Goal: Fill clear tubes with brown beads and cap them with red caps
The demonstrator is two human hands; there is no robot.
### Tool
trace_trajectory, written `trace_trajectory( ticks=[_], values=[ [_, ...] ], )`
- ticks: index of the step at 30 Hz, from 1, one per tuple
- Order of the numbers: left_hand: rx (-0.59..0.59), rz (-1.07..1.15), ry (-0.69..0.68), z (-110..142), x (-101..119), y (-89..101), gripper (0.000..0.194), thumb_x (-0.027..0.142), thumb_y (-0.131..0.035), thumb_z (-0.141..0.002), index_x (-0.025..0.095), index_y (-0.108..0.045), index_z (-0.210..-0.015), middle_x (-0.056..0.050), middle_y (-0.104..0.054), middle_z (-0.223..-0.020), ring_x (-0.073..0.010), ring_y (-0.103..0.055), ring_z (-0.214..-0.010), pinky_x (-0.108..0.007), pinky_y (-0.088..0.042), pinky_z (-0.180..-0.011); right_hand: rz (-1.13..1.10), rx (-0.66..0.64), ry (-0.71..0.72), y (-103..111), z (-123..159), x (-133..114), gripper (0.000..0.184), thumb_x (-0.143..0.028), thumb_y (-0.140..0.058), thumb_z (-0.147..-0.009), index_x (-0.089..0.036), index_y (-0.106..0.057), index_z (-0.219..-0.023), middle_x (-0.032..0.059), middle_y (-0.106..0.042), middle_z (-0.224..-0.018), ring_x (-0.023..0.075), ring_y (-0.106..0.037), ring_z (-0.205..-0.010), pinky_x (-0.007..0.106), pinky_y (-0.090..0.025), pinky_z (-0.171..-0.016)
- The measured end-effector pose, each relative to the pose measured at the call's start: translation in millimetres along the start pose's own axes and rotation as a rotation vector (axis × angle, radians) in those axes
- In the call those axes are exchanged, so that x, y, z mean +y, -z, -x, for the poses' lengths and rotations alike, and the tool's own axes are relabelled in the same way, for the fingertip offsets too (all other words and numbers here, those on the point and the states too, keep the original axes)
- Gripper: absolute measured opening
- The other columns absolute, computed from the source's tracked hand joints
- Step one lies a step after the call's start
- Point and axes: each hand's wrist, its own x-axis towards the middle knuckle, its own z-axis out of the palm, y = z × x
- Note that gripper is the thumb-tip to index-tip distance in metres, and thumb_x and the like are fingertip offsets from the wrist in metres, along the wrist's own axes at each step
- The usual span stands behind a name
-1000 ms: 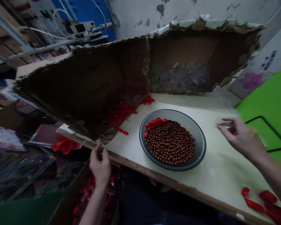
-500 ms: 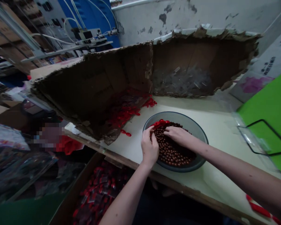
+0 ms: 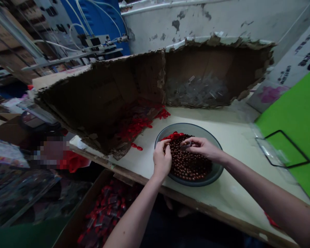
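Note:
A grey round bowl (image 3: 208, 132) on the worktop holds many glossy brown balls (image 3: 187, 168), with several red plastic pieces (image 3: 176, 135) at its far left side. Over the balls, my right hand (image 3: 204, 148) pinches a small clear plastic cup (image 3: 186, 146) between thumb and fingers, and a few brown balls show in its mouth. My left hand (image 3: 162, 159) is at the bowl's left rim, fingers curled inward close to the red pieces. Whatever those fingers hold is hidden from me.
Behind the bowl stand torn cardboard boxes, one spilling red pieces (image 3: 136, 127), the other with clear plastic cups (image 3: 200, 88). Below the table edge, a carton holds red-capped containers (image 3: 105, 210). A green panel (image 3: 299, 113) with a black wire handle (image 3: 286, 166) is at right.
My right hand has lifted out of the balls, and the clear cup with balls in it now shows in its fingers. The left hand stays at the rim. The view has shifted slightly.

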Motion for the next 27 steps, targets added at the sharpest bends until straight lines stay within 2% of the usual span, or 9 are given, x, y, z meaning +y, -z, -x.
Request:
trace_trajectory(
  ticks=[3,6,9,13,17,21,24,27],
  values=[
    [-0.119,0.133,0.025,-3.6,8.4,-3.0,0.024,0.017,-0.05,-0.086,0.018,-0.063,-0.106,-0.008,-0.066,-0.102,-0.0174,-0.062,-0.094,-0.032,-0.048,-0.087,-0.098,0.06,0.012,0.9,6.2,-7.0,0.037,-0.037,-0.075,-0.072,-0.018,-0.066,-0.102,0.0056,-0.071,-0.103,0.0204,-0.066,-0.095,0.038,-0.049,-0.089],
    [-0.266,0.32,0.063,-6.8,18.5,-9.4,0.03,0.014,-0.056,-0.081,0.017,-0.061,-0.11,-0.008,-0.067,-0.102,-0.0172,-0.064,-0.096,-0.03,-0.049,-0.089,-0.081,0.091,0.061,0.7,9.3,-13.4,0.031,-0.036,-0.074,-0.073,-0.018,-0.066,-0.097,0.0023,-0.071,-0.095,0.0173,-0.066,-0.089,0.032,-0.049,-0.084],
    [-0.362,0.429,0.092,-9.3,23.0,-16.7,0.034,0.014,-0.06,-0.077,0.016,-0.06,-0.111,-0.009,-0.068,-0.107,-0.0183,-0.064,-0.1,-0.031,-0.048,-0.093,-0.058,0.088,0.087,-1.0,11.2,-16.1,0.031,-0.034,-0.072,-0.075,-0.018,-0.063,-0.1,0.0023,-0.07,-0.096,0.0156,-0.065,-0.085,0.03,-0.05,-0.079],
    [-0.399,0.45,0.144,-11.1,19.1,-20.7,0.03,0.018,-0.063,-0.077,0.016,-0.063,-0.107,-0.009,-0.069,-0.107,-0.0189,-0.064,-0.098,-0.032,-0.049,-0.09,-0.001,0.094,0.104,-3.0,14.8,-15.2,0.039,-0.03,-0.07,-0.076,-0.022,-0.054,-0.111,0.0024,-0.067,-0.098,0.0159,-0.065,-0.082,0.03,-0.053,-0.073],
    [-0.453,0.408,0.22,-11.6,14.6,-16.1,0.03,0.024,-0.065,-0.076,0.015,-0.066,-0.105,-0.009,-0.07,-0.103,-0.0183,-0.065,-0.089,-0.029,-0.053,-0.078,0.19,0.07,0.165,-1.9,17.4,-16.9,0.047,-0.03,-0.067,-0.079,-0.027,-0.05,-0.122,0.0036,-0.063,-0.106,0.0169,-0.064,-0.086,0.032,-0.053,-0.076],
    [-0.505,0.402,0.27,-13.7,11.9,-9.8,0.034,0.026,-0.065,-0.077,0.015,-0.066,-0.108,-0.009,-0.07,-0.102,-0.0157,-0.065,-0.08,-0.026,-0.053,-0.07,0.319,0.077,0.209,1.6,14.8,-20.6,0.036,-0.033,-0.067,-0.079,-0.025,-0.055,-0.113,0.0029,-0.062,-0.104,0.0139,-0.063,-0.077,0.029,-0.052,-0.072],
    [-0.525,0.409,0.279,-16.9,8.9,-7.1,0.032,0.026,-0.064,-0.077,0.014,-0.068,-0.107,-0.009,-0.07,-0.105,-0.0168,-0.066,-0.084,-0.027,-0.054,-0.073,0.347,0.063,0.194,3.9,12.8,-22.1,0.031,-0.035,-0.068,-0.078,-0.022,-0.056,-0.104,0.0022,-0.064,-0.095,0.0139,-0.061,-0.071,0.027,-0.05,-0.064],
    [-0.553,0.413,0.276,-19.3,6.9,-6.0,0.033,0.026,-0.065,-0.077,0.014,-0.068,-0.108,-0.01,-0.071,-0.106,-0.0182,-0.066,-0.089,-0.028,-0.053,-0.076,0.346,0.05,0.18,5.1,12.9,-22.4,0.033,-0.037,-0.069,-0.077,-0.022,-0.055,-0.102,0.0024,-0.065,-0.092,0.0152,-0.062,-0.072,0.028,-0.049,-0.063]
  ],
)
